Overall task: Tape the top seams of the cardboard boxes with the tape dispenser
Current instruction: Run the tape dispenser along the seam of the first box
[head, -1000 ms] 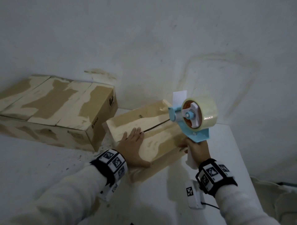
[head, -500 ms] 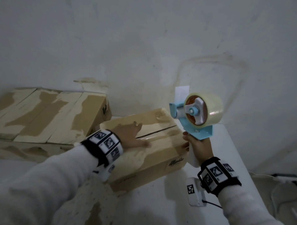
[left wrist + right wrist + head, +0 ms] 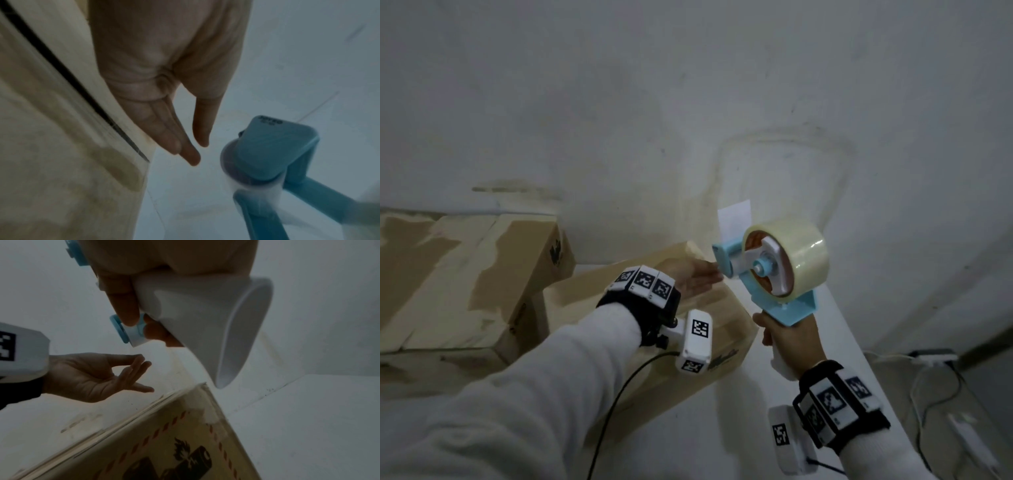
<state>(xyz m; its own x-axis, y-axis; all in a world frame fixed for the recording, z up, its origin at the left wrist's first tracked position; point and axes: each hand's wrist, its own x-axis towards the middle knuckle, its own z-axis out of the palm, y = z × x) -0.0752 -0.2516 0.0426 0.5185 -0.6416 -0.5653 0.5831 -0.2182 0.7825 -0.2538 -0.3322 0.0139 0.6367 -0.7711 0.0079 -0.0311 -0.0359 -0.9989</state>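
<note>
A small cardboard box lies on the white table, its dark top seam untaped. My right hand grips the white handle of the blue tape dispenser and holds it upright just past the box's right end. A loose flap of tape sticks up from its front. My left hand hovers over the box's far right corner, fingers straight, holding nothing. Its fingertips are close to the dispenser's blue front.
A larger cardboard box with torn, patchy tape stands on the left, close to the small box. A stained white wall rises right behind both. The table's edge runs down the right, with cables on the floor beyond.
My left hand has lifted off the box top and moved right, toward the dispenser's front. The right hand still holds the dispenser in about the same place.
</note>
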